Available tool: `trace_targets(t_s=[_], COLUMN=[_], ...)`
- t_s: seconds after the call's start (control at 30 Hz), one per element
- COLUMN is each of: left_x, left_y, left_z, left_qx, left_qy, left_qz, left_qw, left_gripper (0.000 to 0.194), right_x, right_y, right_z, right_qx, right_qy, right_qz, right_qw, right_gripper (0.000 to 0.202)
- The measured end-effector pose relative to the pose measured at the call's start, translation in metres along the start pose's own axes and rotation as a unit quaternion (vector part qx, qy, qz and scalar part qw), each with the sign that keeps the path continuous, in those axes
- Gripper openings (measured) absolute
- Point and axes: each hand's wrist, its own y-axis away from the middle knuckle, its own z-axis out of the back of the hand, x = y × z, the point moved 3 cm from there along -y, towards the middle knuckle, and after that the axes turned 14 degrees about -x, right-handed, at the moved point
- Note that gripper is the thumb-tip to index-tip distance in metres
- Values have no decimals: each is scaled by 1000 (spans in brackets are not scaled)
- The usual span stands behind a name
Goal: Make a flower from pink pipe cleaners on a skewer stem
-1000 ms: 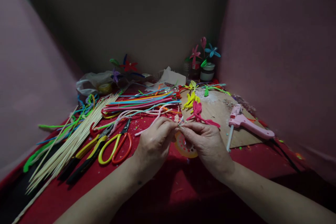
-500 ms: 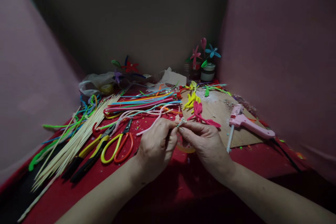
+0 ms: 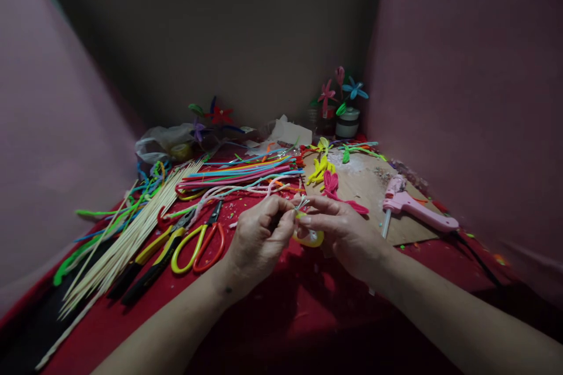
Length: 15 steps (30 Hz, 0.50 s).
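My left hand (image 3: 260,235) is closed in a pinch on a small bunch of thin pale strands (image 3: 302,203) with whitish tips, which look like flower stamens. From the other side my right hand (image 3: 349,229) meets it, thumb and fingertips pinching the base of the same bunch. The fingers hide its lower part. Just below the fingertips shows a yellow ring-shaped thing (image 3: 313,241), perhaps a roll of tape, partly covered by my right hand. Beyond the hands lie a pink bundle of bent pipe cleaners (image 3: 331,184) and a yellow one (image 3: 322,171).
Left are bamboo skewers (image 3: 127,243), pliers (image 3: 153,258) and red-and-yellow-handled scissors (image 3: 199,246). Coloured pipe cleaners (image 3: 241,174) lie behind. A pink glue gun (image 3: 413,206) with its cord rests on a board (image 3: 373,187) at right. Pipe-cleaner flowers (image 3: 341,92) stand at the back.
My right fingers have shifted and straightened a little around the bunch. More of the yellow ring shows below them. The view has moved slightly.
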Motion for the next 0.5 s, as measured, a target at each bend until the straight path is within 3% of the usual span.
trace_targets(t_s=[0.17, 0.3, 0.5], left_x=[-1, 1, 4], left_y=[-2, -4, -9], left_z=[4, 5, 8], left_qx=[-16, 3, 15], left_qy=[20, 89, 147], left_qz=[28, 105, 183], left_qw=[999, 990, 972], left_gripper=[15, 15, 16], right_x=[3, 9, 12], right_y=[-7, -16, -25], right_z=[-2, -6, -7], right_qx=[21, 22, 59], right_qy=[49, 164, 210], right_qz=[54, 142, 195], right_qw=[997, 976, 956], right_gripper=[22, 12, 18])
